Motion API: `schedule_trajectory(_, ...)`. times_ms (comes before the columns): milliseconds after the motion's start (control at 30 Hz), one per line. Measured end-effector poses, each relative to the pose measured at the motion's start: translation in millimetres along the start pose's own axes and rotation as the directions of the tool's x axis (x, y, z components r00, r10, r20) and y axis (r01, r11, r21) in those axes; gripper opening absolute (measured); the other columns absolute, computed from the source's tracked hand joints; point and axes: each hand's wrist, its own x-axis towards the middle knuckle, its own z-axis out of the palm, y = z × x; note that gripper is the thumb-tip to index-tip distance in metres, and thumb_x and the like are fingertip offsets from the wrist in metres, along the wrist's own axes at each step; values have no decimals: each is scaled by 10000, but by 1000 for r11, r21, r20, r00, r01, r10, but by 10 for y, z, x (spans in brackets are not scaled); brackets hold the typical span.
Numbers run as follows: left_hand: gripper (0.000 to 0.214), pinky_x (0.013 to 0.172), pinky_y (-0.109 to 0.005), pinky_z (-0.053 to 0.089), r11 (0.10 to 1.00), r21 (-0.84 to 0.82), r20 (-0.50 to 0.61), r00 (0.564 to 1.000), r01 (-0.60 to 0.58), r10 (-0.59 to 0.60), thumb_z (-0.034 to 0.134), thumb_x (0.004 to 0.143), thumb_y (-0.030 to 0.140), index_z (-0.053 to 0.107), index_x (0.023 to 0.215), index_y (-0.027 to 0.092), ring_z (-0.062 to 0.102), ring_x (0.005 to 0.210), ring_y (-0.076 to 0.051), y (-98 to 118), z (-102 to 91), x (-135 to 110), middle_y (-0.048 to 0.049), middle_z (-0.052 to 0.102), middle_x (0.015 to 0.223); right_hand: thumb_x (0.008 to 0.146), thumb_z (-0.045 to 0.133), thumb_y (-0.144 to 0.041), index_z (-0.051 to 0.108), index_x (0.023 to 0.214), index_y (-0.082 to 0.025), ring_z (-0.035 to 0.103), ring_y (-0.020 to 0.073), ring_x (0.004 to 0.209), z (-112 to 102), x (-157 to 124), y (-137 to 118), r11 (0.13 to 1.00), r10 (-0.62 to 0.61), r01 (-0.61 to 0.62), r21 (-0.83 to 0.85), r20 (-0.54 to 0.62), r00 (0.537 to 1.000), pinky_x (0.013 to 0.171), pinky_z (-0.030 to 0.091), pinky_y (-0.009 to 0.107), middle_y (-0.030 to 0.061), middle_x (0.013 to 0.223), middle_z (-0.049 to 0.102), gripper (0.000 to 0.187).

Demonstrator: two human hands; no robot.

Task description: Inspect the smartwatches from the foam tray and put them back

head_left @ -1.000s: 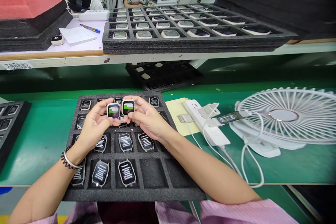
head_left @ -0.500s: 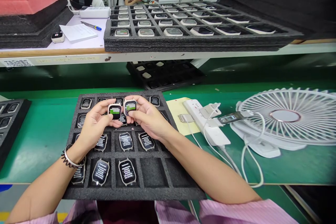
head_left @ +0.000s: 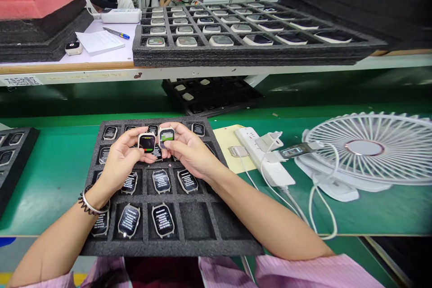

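My left hand (head_left: 126,153) is closed on a smartwatch without a strap (head_left: 146,142), its dark screen showing a strip of red and green low down. Right beside it, my right hand (head_left: 185,148) grips a second smartwatch (head_left: 166,136) with a green and grey screen, the thumb over its lower part. Both are held above a black foam tray (head_left: 172,248), whose pockets hold several more watches, such as one watch (head_left: 163,220) lit with white text. Two front-right pockets hold no watch. The hands hide part of the tray's back rows.
A white power strip (head_left: 265,157) with cables and a white fan (head_left: 371,148) are at right. On the raised shelf stands a larger watch tray (head_left: 216,56), with a pen (head_left: 116,33) and paper (head_left: 99,43) to its left. Another tray (head_left: 16,166) lies at left. Two people sit behind.
The left watch's screen has gone from a green block with text to mostly dark with red and green low down. The right watch's display also differs. Both hands stay nearly still.
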Motion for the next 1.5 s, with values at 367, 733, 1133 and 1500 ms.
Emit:
schedule_trajectory(367, 464, 695, -347, 649, 1000, 14, 3, 1000, -12, 12, 690, 751, 193, 603, 1206, 167, 745, 666, -183, -13, -4, 8, -53, 708, 1011, 701, 676, -171, 565, 1089, -218, 599, 121, 607, 8, -10, -12, 1000, 3, -3, -13, -4, 1000, 596, 448, 272, -42, 795, 616, 406)
schedule_trajectory(733, 479, 707, -333, 648, 1000, 12, -3, 1000, -8, 8, 686, 749, 179, 607, 1222, 167, 735, 685, -166, -23, -10, 13, -24, 679, 930, 669, 625, -118, 574, 1087, -217, 612, 122, 614, 1, -10, -13, 1000, -4, 4, -1, 3, 1000, 589, 469, 263, -43, 783, 640, 433)
schedule_trajectory(1133, 535, 750, -331, 638, 999, 20, -31, 999, -36, 36, 688, 758, 168, 585, 1283, 173, 736, 705, -159, -63, -36, 43, -46, 704, 989, 698, 678, -128, 580, 1136, -224, 691, 138, 661, -26, 15, -10, 996, 37, -38, 79, 19, 999, 605, 545, 254, -3, 923, 702, 458)
schedule_trajectory(1500, 577, 699, -297, 616, 987, -135, -53, 995, -88, 81, 723, 728, 248, 622, 1290, 167, 735, 699, -160, 279, 42, 106, -37, 732, 950, 903, 674, -393, 633, 1097, -208, 701, 160, 639, 84, 151, -229, 990, -86, 81, 114, 44, 995, 592, 556, 264, 24, 848, 699, 271)
